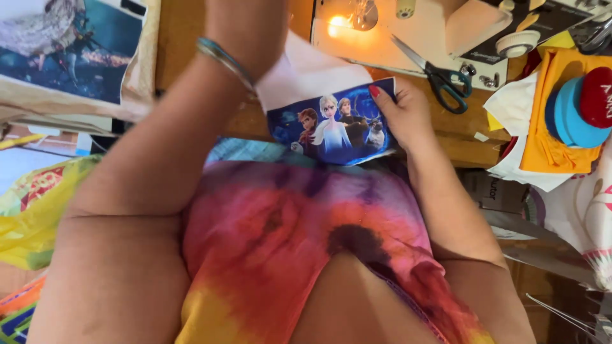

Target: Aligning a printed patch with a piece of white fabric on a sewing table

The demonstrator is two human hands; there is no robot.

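At the upper left of the frame lies a printed fabric panel [70, 44] with a dark, fiery scene, resting on cream cloth. Below it, at the left edge, a yellow patterned cloth [32, 210] is bunched up.

The left hand [248, 32] reaches up past the top edge near centre, a thin bangle [223, 58] round the wrist. Its fingers are out of view, so I cannot tell whether they pinch or merely press; the hand seems to bear on the white upper part of the work.

That work is a white fabric piece [306, 70] carrying a blue cartoon-character print [335, 130], lying at centre frame on the wooden table [459, 130] edge, just above the person's tie-dye shirt [287, 229]. The right hand [405, 111] pinches the print's right edge, thumb on top with a red nail, fingers tucked beneath.

Right of that hand, teal-handled scissors [440, 73] lie shut against the white base of a sewing machine [414, 32], whose lamp glows at the top. Farthest right sits folded orange fabric [554, 121] with stacked blue and red round pieces [580, 105] on it.

To handle the print well, I judge both hands should keep it flat and taut, edges squared, so no crease runs under the picture.
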